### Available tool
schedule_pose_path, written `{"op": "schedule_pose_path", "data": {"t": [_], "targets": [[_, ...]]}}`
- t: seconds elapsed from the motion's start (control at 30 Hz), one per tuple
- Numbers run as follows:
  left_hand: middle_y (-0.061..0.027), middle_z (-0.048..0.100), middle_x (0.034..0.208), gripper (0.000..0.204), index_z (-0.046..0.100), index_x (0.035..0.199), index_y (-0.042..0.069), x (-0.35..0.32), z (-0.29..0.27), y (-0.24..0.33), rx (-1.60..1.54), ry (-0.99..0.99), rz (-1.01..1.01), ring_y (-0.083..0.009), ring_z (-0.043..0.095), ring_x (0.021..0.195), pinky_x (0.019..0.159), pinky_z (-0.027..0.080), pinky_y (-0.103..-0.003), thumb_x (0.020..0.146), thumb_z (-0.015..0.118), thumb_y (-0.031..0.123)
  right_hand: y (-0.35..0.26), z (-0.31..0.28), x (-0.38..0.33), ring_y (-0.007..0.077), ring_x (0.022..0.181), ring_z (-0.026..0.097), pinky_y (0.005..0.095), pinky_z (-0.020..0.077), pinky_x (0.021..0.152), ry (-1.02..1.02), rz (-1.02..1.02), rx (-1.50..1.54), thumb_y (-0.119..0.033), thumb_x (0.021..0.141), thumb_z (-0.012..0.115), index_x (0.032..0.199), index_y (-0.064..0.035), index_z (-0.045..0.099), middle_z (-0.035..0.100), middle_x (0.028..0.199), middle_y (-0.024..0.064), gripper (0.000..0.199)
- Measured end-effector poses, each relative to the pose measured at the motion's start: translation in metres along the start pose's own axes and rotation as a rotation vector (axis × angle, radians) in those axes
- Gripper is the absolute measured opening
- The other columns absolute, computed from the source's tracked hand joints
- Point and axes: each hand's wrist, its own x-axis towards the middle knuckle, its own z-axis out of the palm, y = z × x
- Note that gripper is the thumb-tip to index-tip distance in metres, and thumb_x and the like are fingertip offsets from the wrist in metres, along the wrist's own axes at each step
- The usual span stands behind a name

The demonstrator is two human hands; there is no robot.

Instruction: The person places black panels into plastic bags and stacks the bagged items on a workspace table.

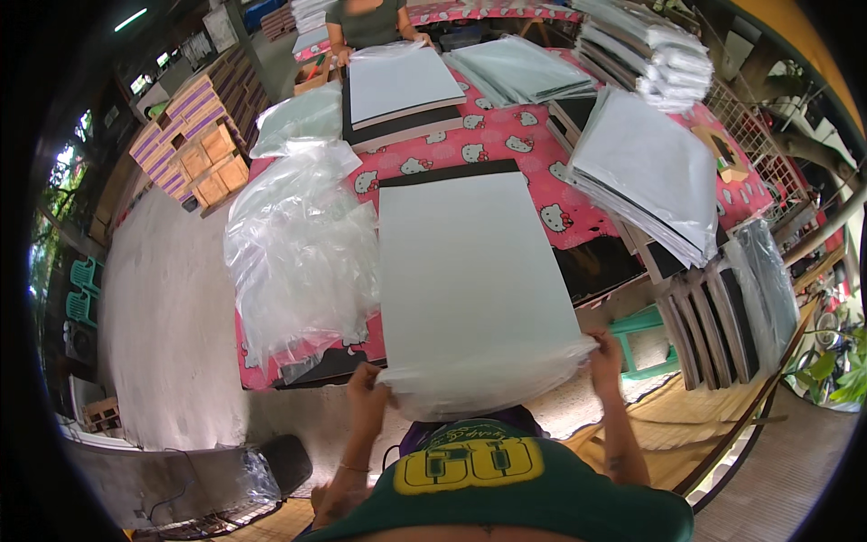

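A large white sheet [465,262] lies flat before me, with a black edge showing along its far side. Around its near end is a clear plastic bag [479,384], bunched in folds over the table's front edge. At the bag's left corner, my left hand [367,395] is closed in a pinch on the plastic. My right hand [605,359] grips the opposite corner the same way. Left of the sheet rests a loose, crumpled heap of clear plastic bags [302,253].
The pink patterned tablecloth [515,143] carries bagged sheet stacks [646,167] on the right. Across the table, a person [368,23] handles another white sheet [402,81]. Stacked cartons [200,122] stand at the left, a green stool [641,341] below the table's right side.
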Motion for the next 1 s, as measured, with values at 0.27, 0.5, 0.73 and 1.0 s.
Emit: {"op": "schedule_pose_path", "data": {"t": [0.27,0.5,0.73,1.0], "targets": [[-0.0126,0.058,0.113,0.046,0.049,0.123,-0.003,0.065,-0.064,0.196,-0.969,-0.365,0.436,-0.0238,0.058,0.095,0.085,0.047,-0.037,0.091,0.053,0.031,-0.232,0.047,0.058,0.0228,0.111,0.055,0.0381,0.0419,0.098,-0.502,-0.188,0.923,-0.029,0.09,0.056,0.131,-0.005,0.044,0.054,0.125,0.0082,0.049],[-0.0084,0.057,0.122,0.039,0.049,0.128,0.016,0.251,-0.044,0.25,-1.177,-0.342,0.447,-0.0229,0.056,0.111,0.101,0.04,-0.047,0.092,0.057,0.026,-0.257,0.135,0.192,0.0179,0.107,0.058,0.0383,0.0409,0.095,-0.284,-0.063,0.961,-0.019,0.094,0.052,0.128,-0.0161,0.051,0.061,0.118,-0.0001,0.034],[-0.0176,0.046,0.133,0.053,0.034,0.137,0.013,0.255,0.0,0.322,-1.141,-0.55,0.499,-0.0307,0.048,0.121,0.103,0.038,-0.047,0.094,0.049,0.039,-0.253,0.148,0.23,0.0224,0.113,0.056,0.0416,0.0437,0.098,-0.352,-0.032,1.198,-0.019,0.094,0.052,0.125,-0.0112,0.051,0.059,0.122,0.0069,0.032],[-0.0095,0.062,0.106,0.023,0.054,0.114,0.0,0.347,0.004,0.321,-1.341,-0.265,0.271,-0.0207,0.061,0.098,0.09,0.05,-0.036,0.093,0.052,0.009,-0.235,0.153,0.253,0.0153,0.097,0.061,0.0337,0.0468,0.087,-0.295,-0.006,1.185,-0.02,0.093,0.055,0.114,-0.0122,0.06,0.065,0.108,0.0007,0.023]]}}
